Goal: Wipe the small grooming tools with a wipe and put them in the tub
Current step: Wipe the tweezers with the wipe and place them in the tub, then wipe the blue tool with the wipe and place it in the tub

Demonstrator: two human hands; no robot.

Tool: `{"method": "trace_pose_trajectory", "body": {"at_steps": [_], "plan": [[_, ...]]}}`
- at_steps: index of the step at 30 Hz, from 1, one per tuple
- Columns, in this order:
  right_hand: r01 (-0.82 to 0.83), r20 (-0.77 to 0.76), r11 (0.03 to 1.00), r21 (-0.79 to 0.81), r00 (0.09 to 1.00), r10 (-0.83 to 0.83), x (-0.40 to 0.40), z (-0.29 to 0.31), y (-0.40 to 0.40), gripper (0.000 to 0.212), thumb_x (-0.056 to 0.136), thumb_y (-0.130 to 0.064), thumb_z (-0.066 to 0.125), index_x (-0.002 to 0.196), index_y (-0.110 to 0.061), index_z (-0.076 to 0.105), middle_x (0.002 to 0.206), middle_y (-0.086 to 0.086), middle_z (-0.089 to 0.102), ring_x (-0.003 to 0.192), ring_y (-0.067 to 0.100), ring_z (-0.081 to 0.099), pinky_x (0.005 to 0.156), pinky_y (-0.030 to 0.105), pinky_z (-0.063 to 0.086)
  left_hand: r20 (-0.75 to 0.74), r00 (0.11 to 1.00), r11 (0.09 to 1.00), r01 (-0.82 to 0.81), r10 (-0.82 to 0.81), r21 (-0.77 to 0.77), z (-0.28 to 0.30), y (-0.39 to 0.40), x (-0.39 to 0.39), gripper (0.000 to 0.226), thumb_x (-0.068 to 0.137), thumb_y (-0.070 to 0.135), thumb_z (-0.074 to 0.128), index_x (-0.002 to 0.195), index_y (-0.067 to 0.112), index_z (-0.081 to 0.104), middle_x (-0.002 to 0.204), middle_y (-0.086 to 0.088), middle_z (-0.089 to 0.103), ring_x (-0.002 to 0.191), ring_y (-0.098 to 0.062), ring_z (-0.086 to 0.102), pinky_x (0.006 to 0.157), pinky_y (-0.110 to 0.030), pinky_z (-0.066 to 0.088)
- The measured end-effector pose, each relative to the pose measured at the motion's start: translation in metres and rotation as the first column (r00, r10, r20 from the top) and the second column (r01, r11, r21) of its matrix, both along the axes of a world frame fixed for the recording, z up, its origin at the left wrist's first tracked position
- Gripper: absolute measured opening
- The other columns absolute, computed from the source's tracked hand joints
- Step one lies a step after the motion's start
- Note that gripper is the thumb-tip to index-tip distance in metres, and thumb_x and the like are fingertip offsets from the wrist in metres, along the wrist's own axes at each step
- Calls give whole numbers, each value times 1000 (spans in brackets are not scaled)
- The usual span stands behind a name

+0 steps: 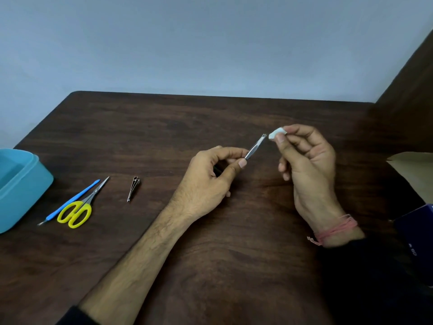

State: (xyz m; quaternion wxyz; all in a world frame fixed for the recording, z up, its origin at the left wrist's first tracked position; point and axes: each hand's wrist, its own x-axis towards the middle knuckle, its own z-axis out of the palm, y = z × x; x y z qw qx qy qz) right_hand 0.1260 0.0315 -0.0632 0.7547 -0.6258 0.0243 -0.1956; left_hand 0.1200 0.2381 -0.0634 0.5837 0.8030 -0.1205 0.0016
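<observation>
My left hand point(210, 177) pinches a slim metal tool point(255, 146) by its lower end, tip pointing up and right above the table. My right hand point(307, 160) pinches a small folded white wipe point(276, 133) between thumb and fingers, just right of the tool's tip and apart from it. A blue tub point(35, 184) stands open at the table's left edge. Beside it lie a blue-handled pusher point(70, 201), yellow-handled scissors point(77, 211) and a metal nail clipper point(134, 188).
The dark wooden table point(210, 254) meets a pale wall at the back. A brown paper piece point(414, 167) lies at the right edge, with a dark blue object point(414, 231) below it.
</observation>
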Motion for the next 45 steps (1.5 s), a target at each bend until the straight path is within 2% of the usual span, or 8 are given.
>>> {"method": "trace_pose_trajectory", "body": {"at_steps": [4,11,19,22,25,30,39,45], "plan": [[14,42,997,-72,999,-11,-2,0,3,14,102,-9,78,103,-20,70,103,4,83,44,9,52,38,21,35,-35,998,997,-47,45,-54,0,0,0,14,103,26,80,116,27,86,95,9,82,70,-7,69,56,-28,61],[23,65,989,-146,998,-14,-27,10,17,14,102,-9,77,116,-11,75,103,6,83,51,9,55,44,17,42,-66,987,982,-150,143,-117,10,5,-19,12,100,26,85,111,29,87,95,6,83,66,-11,66,56,-36,64],[-130,67,966,-222,987,149,-77,27,95,13,104,-14,77,117,-15,77,101,-2,81,57,18,57,47,17,45,76,877,880,-474,475,-30,35,82,-101,2,94,32,85,95,32,85,78,16,79,59,0,62,63,-32,58],[-207,86,953,-221,969,231,-89,38,134,12,104,-15,77,116,-15,78,100,-2,81,59,21,58,47,18,45,206,764,766,-637,612,86,55,127,-136,6,93,39,82,98,35,84,88,23,80,75,2,68,74,-28,57],[-279,85,938,-207,950,302,-98,49,172,11,104,-15,77,115,-13,78,100,2,81,60,17,60,46,17,45,310,588,575,-805,747,144,75,179,-157,8,93,45,80,97,39,82,92,26,80,69,6,65,75,-29,57],[-360,89,910,-205,919,383,-106,57,221,10,103,-15,78,113,-14,78,101,8,81,58,14,59,45,17,43,390,425,349,-903,817,251,104,251,-169,9,96,40,79,102,37,85,98,24,82,97,-11,77,85,-33,60],[-426,38,888,-171,898,438,-109,48,269,8,103,-14,78,110,-17,79,96,1,82,58,14,60,47,19,46,350,524,273,-780,776,563,107,290,-134,16,88,20,81,96,34,81,88,13,81,101,-26,77,89,-38,55],[-421,-25,889,-180,905,424,-108,28,266,9,102,-17,80,111,-20,80,95,1,82,70,10,69,51,22,51,331,568,234,-702,754,672,99,286,-111,21,85,16,84,90,34,76,100,3,79,101,-32,75,86,-38,54]]}}
